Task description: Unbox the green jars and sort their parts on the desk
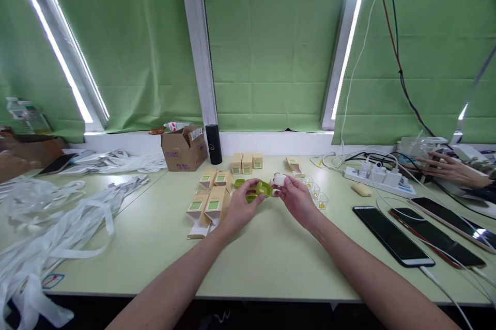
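Near the middle of the table, my left hand (248, 200) is closed around a small green cup-like piece (264, 188). More green pieces (239, 183) lie just behind and below those fingers, partly hidden. My right hand (296, 197) pinches a small white block-like piece (279, 179), a short way right of the green one. Beyond the right hand stand several small clear cups (321, 200) with yellow bits inside. Left of my left hand are several small beige boxes with green labels (217, 203), the nearer ones with flaps open.
Small closed boxes (247, 163) and a flattened box (294, 166) are farther back. A cardboard carton (183, 149) and black cylinder (213, 144) stand by the wall. White straps (65, 216) cover the left; phones (393, 236), a power strip (380, 181) and another person's hand (451, 170) are right.
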`<state>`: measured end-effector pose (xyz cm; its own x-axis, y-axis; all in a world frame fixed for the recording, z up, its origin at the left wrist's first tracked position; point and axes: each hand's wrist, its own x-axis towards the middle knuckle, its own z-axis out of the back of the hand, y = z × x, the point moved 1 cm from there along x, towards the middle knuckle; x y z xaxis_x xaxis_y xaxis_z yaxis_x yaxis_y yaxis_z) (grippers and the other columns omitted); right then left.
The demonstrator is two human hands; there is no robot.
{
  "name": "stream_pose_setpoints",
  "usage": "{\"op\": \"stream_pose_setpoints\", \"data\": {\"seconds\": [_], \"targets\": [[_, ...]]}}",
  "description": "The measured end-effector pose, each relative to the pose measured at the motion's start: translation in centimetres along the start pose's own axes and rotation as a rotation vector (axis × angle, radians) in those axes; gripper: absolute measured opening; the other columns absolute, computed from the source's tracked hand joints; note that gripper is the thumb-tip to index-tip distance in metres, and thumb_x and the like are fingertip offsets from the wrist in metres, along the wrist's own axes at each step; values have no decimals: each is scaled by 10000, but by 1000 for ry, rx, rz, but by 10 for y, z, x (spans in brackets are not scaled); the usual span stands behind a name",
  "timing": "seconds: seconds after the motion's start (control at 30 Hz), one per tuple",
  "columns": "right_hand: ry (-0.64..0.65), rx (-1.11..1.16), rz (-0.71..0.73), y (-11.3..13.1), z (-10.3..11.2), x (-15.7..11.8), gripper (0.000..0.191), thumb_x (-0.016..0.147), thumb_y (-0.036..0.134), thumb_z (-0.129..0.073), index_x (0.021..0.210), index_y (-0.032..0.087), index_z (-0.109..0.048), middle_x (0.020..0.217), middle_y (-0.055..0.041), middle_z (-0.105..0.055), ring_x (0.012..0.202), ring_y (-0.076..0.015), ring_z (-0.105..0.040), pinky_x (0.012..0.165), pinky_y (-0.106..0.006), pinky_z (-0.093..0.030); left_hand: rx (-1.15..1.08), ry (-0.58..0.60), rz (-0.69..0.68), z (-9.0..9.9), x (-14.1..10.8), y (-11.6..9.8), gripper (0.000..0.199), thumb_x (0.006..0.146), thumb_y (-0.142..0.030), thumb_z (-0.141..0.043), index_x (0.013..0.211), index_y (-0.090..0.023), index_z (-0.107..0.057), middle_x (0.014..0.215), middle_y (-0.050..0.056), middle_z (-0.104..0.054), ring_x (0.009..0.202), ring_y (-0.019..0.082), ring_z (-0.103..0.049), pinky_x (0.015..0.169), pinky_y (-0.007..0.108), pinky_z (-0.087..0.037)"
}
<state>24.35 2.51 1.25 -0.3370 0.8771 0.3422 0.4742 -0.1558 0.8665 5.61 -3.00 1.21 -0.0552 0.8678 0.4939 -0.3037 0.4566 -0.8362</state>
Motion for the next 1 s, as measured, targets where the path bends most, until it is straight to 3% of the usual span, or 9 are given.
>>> {"op": "stream_pose_setpoints", "data": {"seconds": [0.1,0.3,0.57,0.67,0.83,0.93,1.0], "targets": [[30,35,-28,5,-3,-1,421,877,593,-710,1082,228,-673,1144,-122,-730,1022,-274,-703,765,-393,-566,-49,-30,12,0,1,-1,464,891,-363,-740,1306,-199,-613,1320,137,-677,1162,249,-680,1057,454,-544],[-18,-17,50,10,-4,-2,459,856,592,-740,1161,271,-618,1099,-100,-737,1006,-278,-714,750,-412,-586,-130,-157,26,6,6,0,483,861,-394,-763,1269,-176,-622,1257,133,-696,1168,239,-674,1059,428,-548],[-24,-65,85,19,-7,-5,466,716,412,-894,1115,271,-699,963,-31,-732,967,-238,-717,898,-431,-594,-112,-179,3,6,7,7,486,870,-406,-762,1280,-186,-623,1266,129,-699,1178,247,-672,1080,443,-537],[-46,-199,110,20,-5,-4,507,677,339,-892,1146,258,-716,1010,-42,-718,956,-232,-692,831,-391,-590,-78,-182,-1,7,6,6,475,871,-402,-759,1277,-196,-627,1279,122,-694,1208,255,-656,1087,454,-533],[-128,-496,319,30,5,0,467,736,258,-784,1188,253,-669,1083,-51,-675,936,-211,-645,741,-343,-549,-48,-175,-4,7,6,4,470,877,-401,-750,1280,-190,-629,1280,124,-696,1222,260,-653,1087,452,-533],[-161,-789,427,40,15,2,374,788,201,-709,1154,246,-645,1105,-60,-688,935,-224,-635,743,-360,-519,-39,-174,-8,7,5,2,463,876,-391,-751,1279,-196,-633,1272,118,-704,1212,259,-660,1072,445,-544],[-117,-1043,463,42,21,2,331,798,128,-661,1107,244,-644,1110,-58,-698,933,-236,-631,782,-388,-508,-27,-173,-10,7,5,1,455,874,-384,-753,1273,-198,-638,1266,114,-709,1203,257,-665,1071,444,-546]]}}
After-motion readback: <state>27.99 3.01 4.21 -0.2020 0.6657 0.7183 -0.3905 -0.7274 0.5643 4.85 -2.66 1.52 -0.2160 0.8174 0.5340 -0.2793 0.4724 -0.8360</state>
